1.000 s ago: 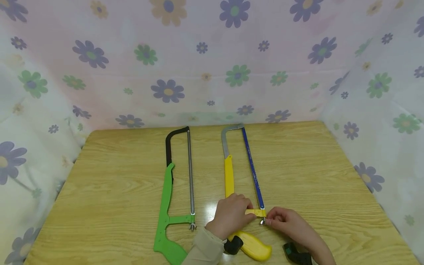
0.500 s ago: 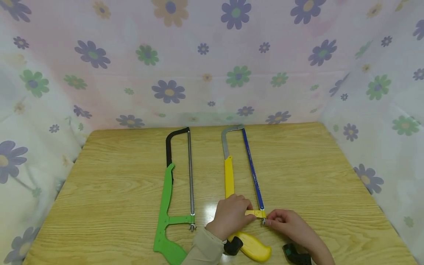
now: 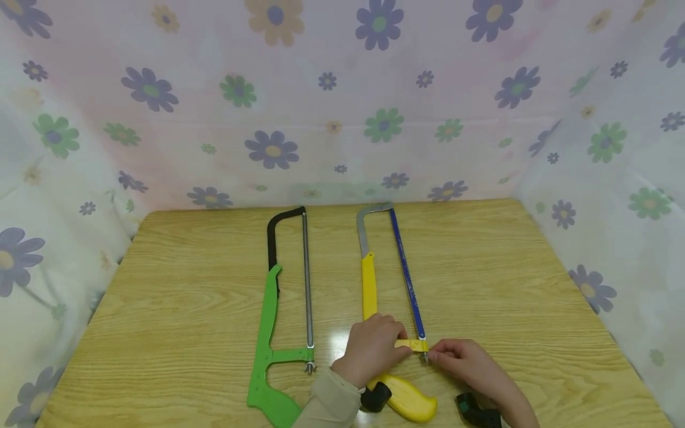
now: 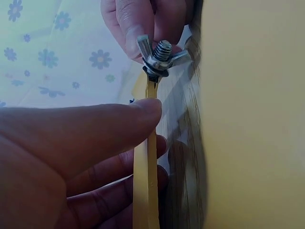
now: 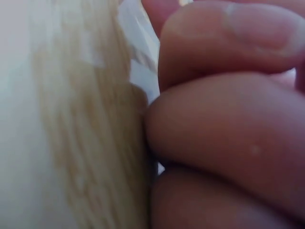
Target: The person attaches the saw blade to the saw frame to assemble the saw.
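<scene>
A yellow hacksaw (image 3: pixel 369 288) with a blue blade (image 3: pixel 408 276) lies on the table, its grey bow pointing to the far edge. My left hand (image 3: pixel 373 346) grips the short yellow cross arm at the blade's near end; in the left wrist view the thumb presses one side and fingertips show on the other. At the tip of that arm sits a wing nut (image 4: pixel 157 64) on a threaded bolt. My right hand (image 3: pixel 467 364) has its thumb and curled index finger pinching the wing nut. Its curled fingers (image 5: pixel 224 124) fill much of the right wrist view, hiding the nut there.
A green hacksaw (image 3: pixel 270 333) with a black bow lies parallel on the left, its own wing nut (image 3: pixel 310 368) at the near end. Black wrist devices (image 3: pixel 376 397) show at both wrists. Flowered cloth (image 3: pixel 332 101) hangs behind and beside the wooden table (image 3: pixel 187 309).
The wing nut has turned between the right thumb and finger, its wings showing at different angles. Both hands and the hacksaws have kept their places.
</scene>
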{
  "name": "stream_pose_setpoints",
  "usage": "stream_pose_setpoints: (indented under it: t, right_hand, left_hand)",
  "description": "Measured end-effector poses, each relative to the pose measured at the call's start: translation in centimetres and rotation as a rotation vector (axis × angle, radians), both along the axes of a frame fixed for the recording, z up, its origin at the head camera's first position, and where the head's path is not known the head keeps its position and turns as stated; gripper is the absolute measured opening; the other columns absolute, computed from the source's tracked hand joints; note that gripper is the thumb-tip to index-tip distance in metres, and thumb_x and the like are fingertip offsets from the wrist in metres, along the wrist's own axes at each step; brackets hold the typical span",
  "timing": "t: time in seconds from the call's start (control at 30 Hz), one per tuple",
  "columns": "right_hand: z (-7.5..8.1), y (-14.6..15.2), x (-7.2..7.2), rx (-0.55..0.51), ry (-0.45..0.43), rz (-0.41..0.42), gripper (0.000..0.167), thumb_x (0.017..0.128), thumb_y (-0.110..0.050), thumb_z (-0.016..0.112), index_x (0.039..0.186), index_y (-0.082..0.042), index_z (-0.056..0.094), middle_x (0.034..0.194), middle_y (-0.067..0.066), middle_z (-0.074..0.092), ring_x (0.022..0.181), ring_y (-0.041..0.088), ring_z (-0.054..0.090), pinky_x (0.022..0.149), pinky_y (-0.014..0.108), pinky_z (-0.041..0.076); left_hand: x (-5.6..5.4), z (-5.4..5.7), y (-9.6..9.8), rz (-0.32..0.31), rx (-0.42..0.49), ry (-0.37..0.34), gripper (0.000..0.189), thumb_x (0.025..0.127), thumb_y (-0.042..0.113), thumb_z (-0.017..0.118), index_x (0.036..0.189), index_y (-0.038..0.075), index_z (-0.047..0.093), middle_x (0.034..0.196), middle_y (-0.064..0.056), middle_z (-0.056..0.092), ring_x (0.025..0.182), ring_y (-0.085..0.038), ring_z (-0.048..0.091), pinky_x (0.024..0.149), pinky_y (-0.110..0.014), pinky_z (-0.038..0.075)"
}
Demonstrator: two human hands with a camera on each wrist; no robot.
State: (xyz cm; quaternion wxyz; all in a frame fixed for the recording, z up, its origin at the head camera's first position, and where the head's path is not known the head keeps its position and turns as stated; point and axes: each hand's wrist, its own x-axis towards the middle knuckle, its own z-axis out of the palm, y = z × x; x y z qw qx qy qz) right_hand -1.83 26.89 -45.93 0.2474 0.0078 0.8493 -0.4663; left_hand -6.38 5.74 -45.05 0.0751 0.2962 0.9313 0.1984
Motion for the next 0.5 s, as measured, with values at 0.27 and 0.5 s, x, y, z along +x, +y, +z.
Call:
stream_pose_setpoints:
  t: [0.27,0.5]
  right_hand:
    - [-0.12,0.05,-0.20,0.013,-0.007,-0.004,0.031,0.087,-0.039,0.053,0.090,-0.011,0.066,0.057,-0.003,0.043,0.047,0.005,0.035,0.043,0.022,0.033]
    - [-0.25,0.24,-0.12,-0.023,-0.042,0.002,0.033,0.087,-0.038,0.054,0.093,-0.008,0.066,0.057,-0.002,0.043,0.047,0.006,0.036,0.043,0.023,0.034]
  left_hand:
    - [-0.08,-0.09,0.03,0.003,-0.003,0.011,0.015,0.076,0.047,0.065,0.076,0.032,0.064,0.073,0.018,0.052,0.066,-0.002,0.046,0.049,-0.023,0.035]
    - [-0.10,-0.30,0.10,-0.002,-0.007,0.001,0.015,0.076,0.048,0.065,0.077,0.033,0.064,0.074,0.019,0.051,0.067,-0.002,0.046,0.049,-0.023,0.035]
